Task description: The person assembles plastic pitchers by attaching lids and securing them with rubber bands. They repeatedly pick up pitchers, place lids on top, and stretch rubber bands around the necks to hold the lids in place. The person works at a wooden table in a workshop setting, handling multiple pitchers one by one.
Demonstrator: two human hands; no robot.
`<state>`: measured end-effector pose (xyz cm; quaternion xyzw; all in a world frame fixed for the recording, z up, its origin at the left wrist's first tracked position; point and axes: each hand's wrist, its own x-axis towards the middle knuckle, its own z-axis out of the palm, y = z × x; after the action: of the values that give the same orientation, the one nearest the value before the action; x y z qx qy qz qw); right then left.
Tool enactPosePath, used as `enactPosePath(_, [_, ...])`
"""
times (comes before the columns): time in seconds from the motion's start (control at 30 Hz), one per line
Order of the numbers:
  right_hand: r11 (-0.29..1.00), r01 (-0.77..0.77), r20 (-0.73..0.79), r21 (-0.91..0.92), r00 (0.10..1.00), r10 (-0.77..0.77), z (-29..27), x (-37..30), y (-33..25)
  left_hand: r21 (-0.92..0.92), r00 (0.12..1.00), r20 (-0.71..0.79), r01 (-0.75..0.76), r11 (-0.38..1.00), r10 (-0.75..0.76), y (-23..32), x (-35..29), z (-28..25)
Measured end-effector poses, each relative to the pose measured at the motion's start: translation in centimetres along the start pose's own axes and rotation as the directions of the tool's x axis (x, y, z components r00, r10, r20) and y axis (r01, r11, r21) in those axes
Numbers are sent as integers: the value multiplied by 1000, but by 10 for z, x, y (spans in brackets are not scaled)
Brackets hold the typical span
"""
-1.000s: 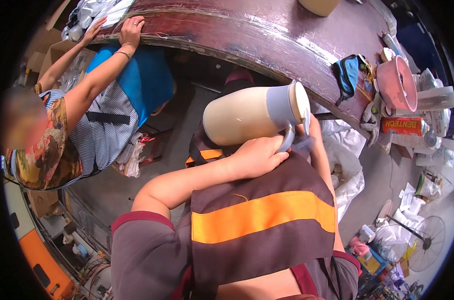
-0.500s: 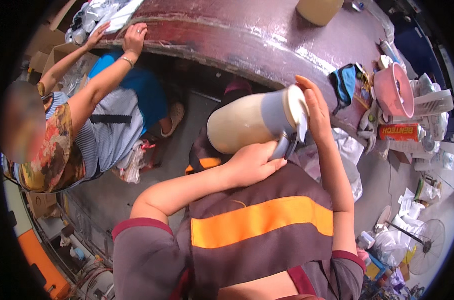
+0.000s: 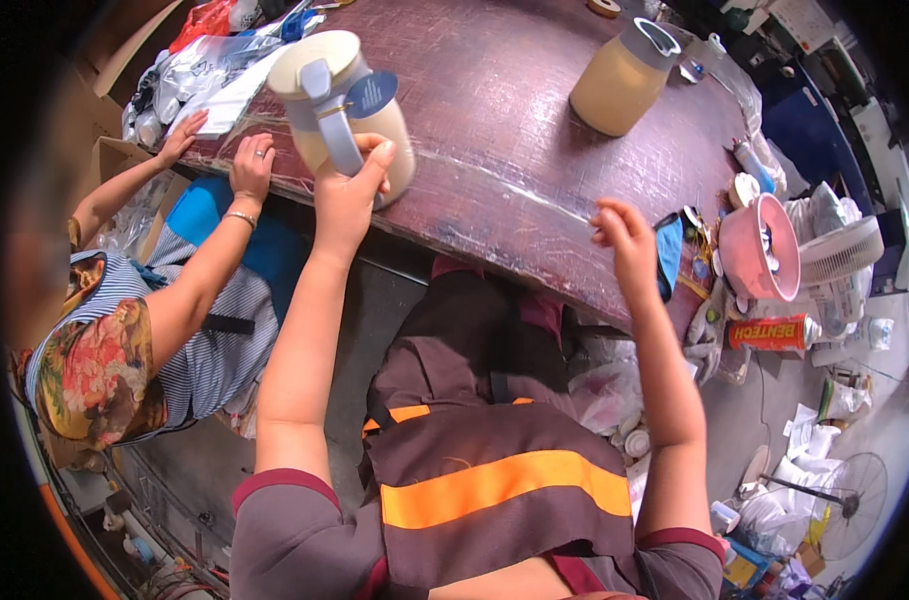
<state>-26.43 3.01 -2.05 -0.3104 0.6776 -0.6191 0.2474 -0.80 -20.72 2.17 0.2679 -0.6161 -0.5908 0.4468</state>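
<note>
My left hand (image 3: 346, 200) is closed round the blue-grey handle of a cream jug (image 3: 394, 150) with a pale lid. The jug stands upright at the table's near edge, on the left; whether its base touches the table I cannot tell. A round dark-blue tag hangs beside its handle. My right hand (image 3: 624, 238) is raised near the table edge, its fingers loosely bent and apart, holding nothing visible. Farther back on the dark red table (image 3: 494, 120) stands a second cream jug (image 3: 619, 90) with a grey collar and its top uncovered.
At left, a co-worker's two hands (image 3: 252, 168) rest on the table edge near plastic bags (image 3: 209, 75). A blue pouch (image 3: 668, 255), a pink basin (image 3: 749, 255) and a red can (image 3: 769, 332) lie to the right. A fan (image 3: 849, 500) stands lower right.
My left hand has carried the jug from above my lap up and left to the table edge, turning it upright. My right hand has come off its lid. More of the table shows.
</note>
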Motion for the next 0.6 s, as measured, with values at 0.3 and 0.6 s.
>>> enactPosePath(0.3, [558,153,-109,-816,907,-408,-73,244,-72,367,970,-242,78,927,14,-77,10,-46])
enactPosePath(0.6, [496,560,-12,-664,655,-755,-33,67,-68,547,992,110,-111,830,60,-22,-66,23])
